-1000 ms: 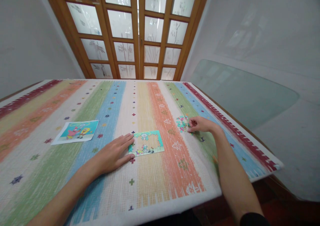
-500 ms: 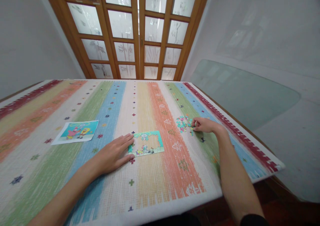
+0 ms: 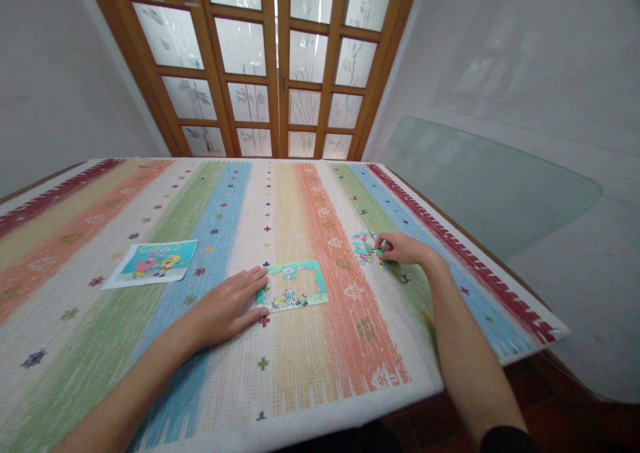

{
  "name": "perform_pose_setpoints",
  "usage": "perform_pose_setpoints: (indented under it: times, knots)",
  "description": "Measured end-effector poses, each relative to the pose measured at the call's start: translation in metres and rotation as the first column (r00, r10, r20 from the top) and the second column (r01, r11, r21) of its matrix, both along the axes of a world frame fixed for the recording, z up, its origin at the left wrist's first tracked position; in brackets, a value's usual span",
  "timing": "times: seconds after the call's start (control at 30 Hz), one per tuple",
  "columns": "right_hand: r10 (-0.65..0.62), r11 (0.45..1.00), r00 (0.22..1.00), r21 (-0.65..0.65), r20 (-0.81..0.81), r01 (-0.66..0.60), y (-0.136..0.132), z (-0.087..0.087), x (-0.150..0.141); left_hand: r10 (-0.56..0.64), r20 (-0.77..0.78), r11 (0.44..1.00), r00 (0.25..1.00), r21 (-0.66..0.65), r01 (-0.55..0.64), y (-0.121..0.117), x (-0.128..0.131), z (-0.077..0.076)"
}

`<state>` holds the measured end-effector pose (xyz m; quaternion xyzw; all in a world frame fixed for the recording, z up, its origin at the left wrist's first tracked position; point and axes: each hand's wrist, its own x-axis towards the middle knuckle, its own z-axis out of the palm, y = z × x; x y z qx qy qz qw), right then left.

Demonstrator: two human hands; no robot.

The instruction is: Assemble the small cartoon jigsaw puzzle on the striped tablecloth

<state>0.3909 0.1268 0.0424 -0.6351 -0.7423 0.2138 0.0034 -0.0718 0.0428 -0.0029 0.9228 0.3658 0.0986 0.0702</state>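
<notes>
Head view. Bench [image 3: 300, 366] covered by a striped cloth [image 3: 115, 336]; puzzle [image 3: 292, 287] lies flat on it, near the middle of the front part. Border of the puzzle filled, mostly teal, with figures along the lower side and a pale head at the top; middle shows tan.

Left hand [image 3: 227, 309]: palm down at the left end of the puzzle, fingers extended, thumb spread away from them, tips touching the puzzle's edge. Nothing gripped.

Right hand [image 3: 403, 247]: at the right side of a loose heap of pieces [image 3: 364, 247], to the right of the puzzle and farther back. Fingers curled, tips drawn close together at the heap; cannot tell whether a piece is pinched. Dark sleeve [image 3: 505, 439] at the forearm.

Picture [image 3: 157, 263], cartoon figures on teal, lies flat left of the puzzle, well apart from the heap. Wood-framed doors [image 3: 279, 106] beyond the bench.
</notes>
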Motion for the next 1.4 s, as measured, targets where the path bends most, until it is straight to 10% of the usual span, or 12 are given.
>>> perform_pose_setpoints:
  times: [1.4]
  knots:
    - [-0.003, 0.991, 0.992, 0.13, 0.122, -0.013, 0.004, -0.006, -0.022, 0.001, 0.01, 1.0, 1.0, -0.003, -0.001, -0.001, 0.0, -0.001]
